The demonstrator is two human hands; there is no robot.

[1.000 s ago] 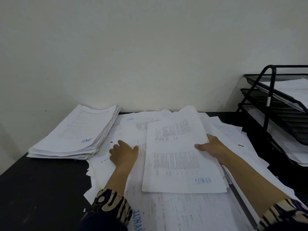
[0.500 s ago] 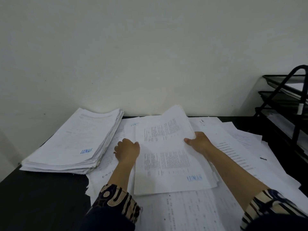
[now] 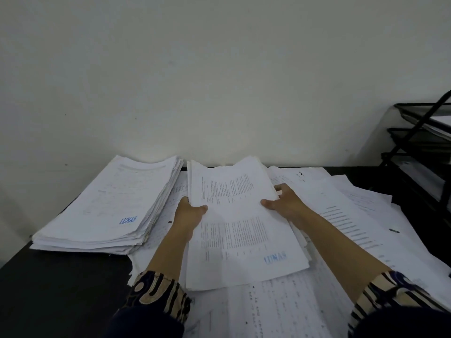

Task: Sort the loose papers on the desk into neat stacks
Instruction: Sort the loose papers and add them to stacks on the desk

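A bundle of printed sheets (image 3: 241, 225) with a blue stamp near its lower right corner is held between both hands above the desk. My left hand (image 3: 189, 213) grips its left edge, thumb on top. My right hand (image 3: 284, 203) grips its right edge. A thick neat stack of papers (image 3: 107, 208), also stamped blue, lies at the left. Loose papers (image 3: 341, 215) are spread over the black desk (image 3: 48, 289) beneath and to the right of the bundle.
A black wire tray rack (image 3: 424, 147) with papers in its tiers stands at the right edge. A pale wall runs along the back of the desk. More loose sheets (image 3: 280, 311) lie at the front between my sleeves.
My left hand went from resting flat on the loose sheets to gripping the bundle's left edge. Both hands have shifted the bundle leftward, toward the neat stack.
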